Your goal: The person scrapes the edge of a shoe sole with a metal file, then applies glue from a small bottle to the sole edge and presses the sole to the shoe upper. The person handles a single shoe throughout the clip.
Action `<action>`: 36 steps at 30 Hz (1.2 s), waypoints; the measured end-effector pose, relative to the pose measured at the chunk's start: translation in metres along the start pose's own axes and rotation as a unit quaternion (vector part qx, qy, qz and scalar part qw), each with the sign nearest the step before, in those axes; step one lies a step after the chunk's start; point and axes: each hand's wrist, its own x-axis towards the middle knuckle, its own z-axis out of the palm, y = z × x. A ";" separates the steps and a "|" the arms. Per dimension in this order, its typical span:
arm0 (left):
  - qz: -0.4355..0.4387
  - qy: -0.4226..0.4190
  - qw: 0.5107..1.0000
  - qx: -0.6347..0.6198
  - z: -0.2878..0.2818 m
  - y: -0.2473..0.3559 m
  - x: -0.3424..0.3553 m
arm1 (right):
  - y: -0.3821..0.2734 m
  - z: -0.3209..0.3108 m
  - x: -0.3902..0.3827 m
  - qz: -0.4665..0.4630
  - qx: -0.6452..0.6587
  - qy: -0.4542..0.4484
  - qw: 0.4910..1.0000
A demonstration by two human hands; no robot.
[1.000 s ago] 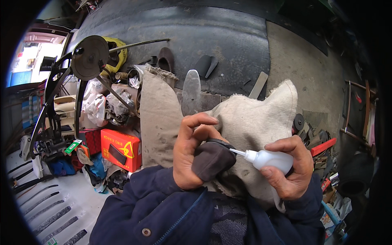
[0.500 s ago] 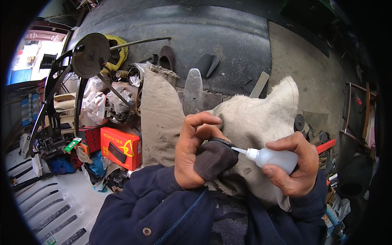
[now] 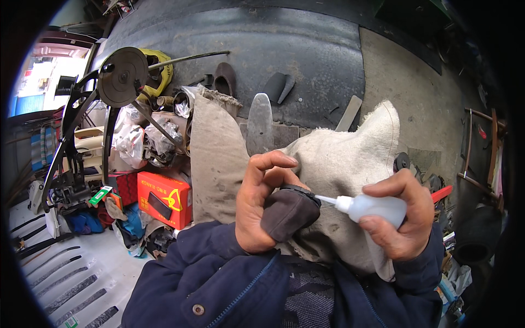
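My left hand is wrapped round a dark brown shoe, its rounded end toward me and its black sole edge turned up. Its thumb and forefinger curl above that edge. In my right hand is a small translucent squeeze bottle, gripped between thumb and fingers and lying nearly level. The bottle's thin white nozzle points left, with its tip at the sole edge. Whether the tip touches the edge I cannot tell. Below both hands a beige cloth apron covers my lap.
Beyond the apron stands a metal shoe-last stand. Another brown shoe and black sole pieces lie on the dark floor mat. At left are a machine with a black wheel and a red box.
My right hand and the squeeze bottle have shifted slightly to the right. The left hand keeps hold of the shoe in almost the same place.
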 end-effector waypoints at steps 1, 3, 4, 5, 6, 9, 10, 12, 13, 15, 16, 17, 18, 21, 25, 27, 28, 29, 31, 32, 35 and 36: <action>-0.007 0.003 1.000 -0.013 0.001 0.001 0.000 | 0.001 -0.002 -0.004 0.008 0.019 0.012 1.000; -0.007 -0.004 1.000 -0.020 0.001 0.003 0.000 | 0.005 -0.004 -0.012 0.055 0.102 0.109 0.987; -0.008 -0.007 1.000 -0.024 0.001 0.004 0.000 | 0.009 -0.005 -0.017 0.073 0.134 0.156 0.976; -0.013 -0.008 1.000 -0.008 0.001 0.005 0.000 | 0.009 -0.013 -0.023 0.122 0.184 0.166 0.961; -0.019 -0.008 1.000 0.008 0.000 0.007 -0.001 | 0.017 -0.020 -0.023 0.084 0.198 0.187 0.959; -0.023 -0.016 0.997 0.067 -0.002 0.013 -0.004 | 0.016 -0.060 -0.031 0.027 0.099 0.228 0.968; -0.023 -0.019 0.996 0.088 -0.002 0.014 -0.005 | 0.013 -0.069 -0.033 -0.036 0.081 0.220 0.971; -0.038 -0.037 0.993 0.102 -0.002 0.015 -0.007 | 0.004 -0.076 -0.036 -0.087 0.055 0.207 0.973; -0.047 -0.046 0.991 0.114 -0.002 0.016 -0.007 | -0.001 -0.070 -0.038 -0.061 0.066 0.215 0.973; -0.030 -0.066 0.987 0.145 -0.001 0.015 -0.007 | -0.003 -0.039 -0.039 -0.058 0.133 0.239 0.960; -0.022 -0.075 0.982 0.171 0.000 0.015 -0.007 | -0.001 -0.014 -0.040 -0.002 0.181 0.274 0.945; -0.037 -0.074 0.987 0.137 0.001 0.015 -0.007 | 0.002 0.008 -0.039 0.034 0.177 0.265 0.947; -0.051 -0.069 0.990 0.112 0.002 0.015 -0.008 | 0.006 0.028 -0.035 0.033 0.133 0.226 0.964; -0.054 -0.052 0.995 0.069 0.003 0.016 -0.011 | 0.021 0.068 -0.023 0.026 0.153 0.135 0.979; -0.029 -0.043 0.993 0.105 0.002 0.014 -0.009 | 0.031 0.085 -0.015 0.003 0.166 0.100 0.981; -0.023 -0.055 0.992 0.109 0.003 0.012 -0.007 | 0.035 0.085 -0.013 -0.040 0.127 0.104 0.986; -0.016 -0.059 0.991 0.117 0.003 0.011 -0.006 | 0.035 0.085 -0.014 -0.037 0.120 0.102 0.987; -0.021 -0.059 0.991 0.120 0.004 0.010 -0.005 | 0.036 0.083 -0.014 -0.038 0.113 0.104 0.987; -0.027 -0.058 0.988 0.138 0.006 0.009 -0.004 | 0.038 0.083 -0.014 -0.044 0.099 0.110 0.988; -0.036 -0.052 0.989 0.131 0.007 0.009 -0.004 | 0.038 0.083 -0.014 -0.051 0.093 0.115 0.988; -0.048 -0.032 0.991 0.121 0.010 0.006 0.000 | 0.042 0.081 -0.010 -0.072 0.068 0.127 0.987; -0.053 -0.023 0.992 0.116 0.010 0.004 0.000 | 0.044 0.081 -0.009 -0.077 0.065 0.131 0.986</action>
